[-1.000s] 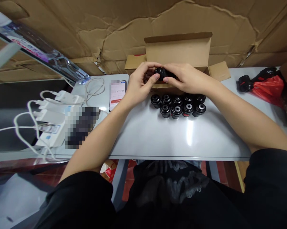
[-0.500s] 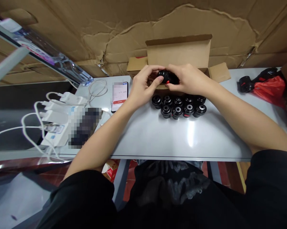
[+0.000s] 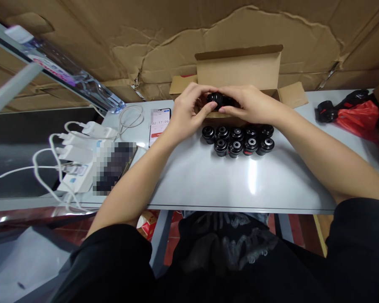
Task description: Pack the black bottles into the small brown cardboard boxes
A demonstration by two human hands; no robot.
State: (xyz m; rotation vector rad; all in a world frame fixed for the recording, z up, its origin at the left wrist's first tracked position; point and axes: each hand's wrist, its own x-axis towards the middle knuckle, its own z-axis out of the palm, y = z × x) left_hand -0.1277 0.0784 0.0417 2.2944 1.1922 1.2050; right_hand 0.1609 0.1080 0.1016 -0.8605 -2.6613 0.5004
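My left hand (image 3: pixel 191 110) and my right hand (image 3: pixel 246 103) meet above the front of an opened cardboard box (image 3: pixel 239 71). Between them is a black round part (image 3: pixel 215 100), pinched by the thumb and fingers of my left hand at its left side. The fingers of my right hand wrap round its right side, which they mostly hide. Just below my hands, several black cylindrical parts (image 3: pixel 236 147) stand upright on the grey table in two rows, with metal centres showing on top.
A lit phone (image 3: pixel 159 122) and a blurred-out dark device (image 3: pixel 115 167) lie left, near a white power strip (image 3: pixel 78 179) with cables. A water bottle (image 3: pixel 69 71) lies upper left. Black parts (image 3: pixel 326 111) and a red bag (image 3: pixel 358 118) are at the right.
The fingers of my right hand have closed further over the black part, and its red spot no longer shows. The whole view has shifted slightly.
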